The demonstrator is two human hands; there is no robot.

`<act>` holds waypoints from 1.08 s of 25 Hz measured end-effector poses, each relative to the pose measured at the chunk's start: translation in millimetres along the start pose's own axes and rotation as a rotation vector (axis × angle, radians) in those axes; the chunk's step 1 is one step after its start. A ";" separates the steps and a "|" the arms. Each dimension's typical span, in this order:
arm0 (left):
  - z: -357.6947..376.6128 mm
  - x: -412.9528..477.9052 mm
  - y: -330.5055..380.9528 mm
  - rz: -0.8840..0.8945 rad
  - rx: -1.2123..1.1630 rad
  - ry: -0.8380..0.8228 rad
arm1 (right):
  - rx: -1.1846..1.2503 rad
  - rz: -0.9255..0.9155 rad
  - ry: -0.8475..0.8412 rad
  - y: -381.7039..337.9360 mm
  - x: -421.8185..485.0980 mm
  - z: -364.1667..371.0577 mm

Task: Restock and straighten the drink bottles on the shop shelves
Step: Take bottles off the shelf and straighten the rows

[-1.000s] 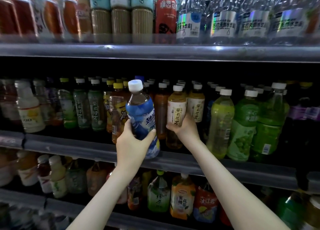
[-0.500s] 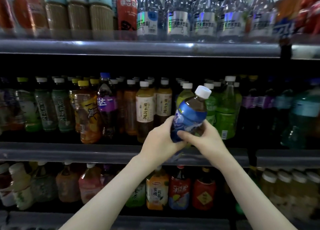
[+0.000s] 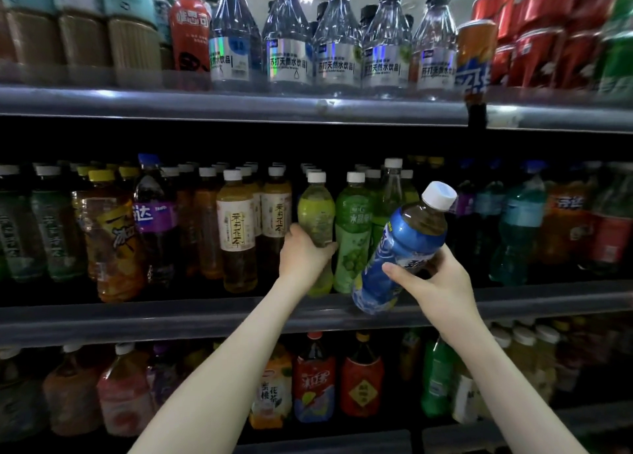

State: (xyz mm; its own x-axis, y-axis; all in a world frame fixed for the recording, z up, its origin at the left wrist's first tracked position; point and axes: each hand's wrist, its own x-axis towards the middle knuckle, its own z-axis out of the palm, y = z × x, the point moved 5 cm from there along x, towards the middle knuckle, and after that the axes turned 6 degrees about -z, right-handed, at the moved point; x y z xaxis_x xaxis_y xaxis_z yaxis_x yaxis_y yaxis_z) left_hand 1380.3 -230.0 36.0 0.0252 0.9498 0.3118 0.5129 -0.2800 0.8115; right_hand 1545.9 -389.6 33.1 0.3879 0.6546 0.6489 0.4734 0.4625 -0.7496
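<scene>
Blue-labelled bottle [image 3: 400, 244], white cap, dark drink, tilts toward 1 o'clock before the middle shelf [image 3: 137, 320], right hand [image 3: 435, 282] wrapped round its lower half. At its 9 o'clock, left hand [image 3: 305, 255] grips a shelved yellow-green bottle [image 3: 317, 214].

A shop's chilled drinks aisle.
Long metal shelves [image 3: 171, 320] stacked one above another are packed front to back with labelled tea bottles [image 3: 236, 227], water bottles [image 3: 291, 56] and red cans [image 3: 541, 53], many of one kind side by side.
</scene>
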 end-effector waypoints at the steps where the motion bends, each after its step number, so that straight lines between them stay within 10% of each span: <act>1: -0.6 0.5 -1.4 0.004 -0.006 0.020 | 0.006 -0.004 0.012 -0.4 -1.1 0.3; 10: -73.5 -64.1 -45.5 0.185 -0.570 0.352 | 0.069 -0.093 0.062 -5.7 -4.3 55.8; 21: -158.0 -99.9 -82.9 0.417 -0.246 0.560 | -0.504 0.087 -0.081 -5.3 46.1 151.5; 27: -162.2 -98.8 -88.6 0.415 -0.221 0.468 | -0.727 -0.115 -0.153 5.0 24.8 162.4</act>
State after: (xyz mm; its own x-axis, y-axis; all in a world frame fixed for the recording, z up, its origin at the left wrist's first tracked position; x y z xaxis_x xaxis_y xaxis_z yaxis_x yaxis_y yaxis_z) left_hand 1193.2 -321.6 13.5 -0.2187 0.6103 0.7614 0.3512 -0.6788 0.6450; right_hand 1429.5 -273.9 24.3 0.2155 0.7264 0.6525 0.9278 0.0561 -0.3689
